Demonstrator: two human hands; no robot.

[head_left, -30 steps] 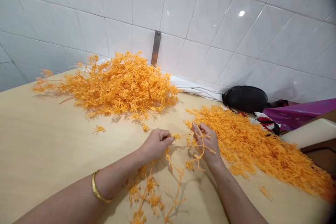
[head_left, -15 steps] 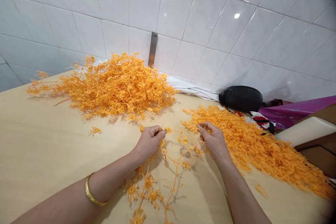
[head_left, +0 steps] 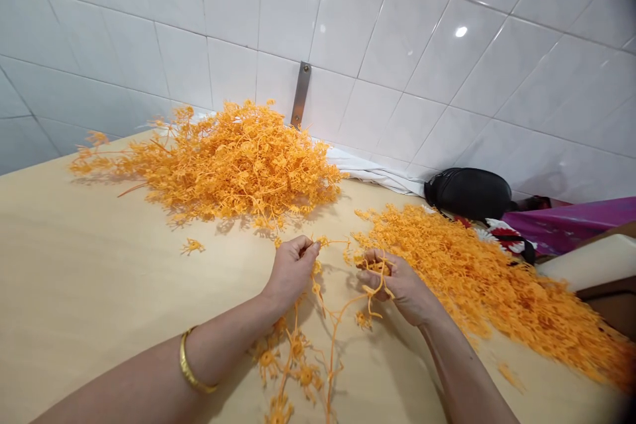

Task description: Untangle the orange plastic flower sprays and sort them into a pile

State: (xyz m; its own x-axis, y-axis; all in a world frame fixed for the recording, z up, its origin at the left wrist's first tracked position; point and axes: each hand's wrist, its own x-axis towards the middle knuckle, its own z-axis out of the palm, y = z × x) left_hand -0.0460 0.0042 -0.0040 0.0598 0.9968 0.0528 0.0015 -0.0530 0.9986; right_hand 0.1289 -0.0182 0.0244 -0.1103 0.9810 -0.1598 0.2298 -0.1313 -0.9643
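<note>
**Orange, plastic-looking branched sprig (head_left: 332, 338) pinched in my left hand (head_left: 289, 273)**

Sprig runs below that grip toward frame lower centre; thumb and forefinger closed on an upper tip. My right hand (head_left: 405, 288), right of centre: fingers curled at thin orange stems (head_left: 383, 273), can't tell how firmly. Forearms (head_left: 231, 342) angle in from lower left and lower right.

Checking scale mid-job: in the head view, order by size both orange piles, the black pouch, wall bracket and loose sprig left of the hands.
Left orange pile and right orange pile: too alike to rank
Black pouch
Wall bracket
Loose sprig
</note>
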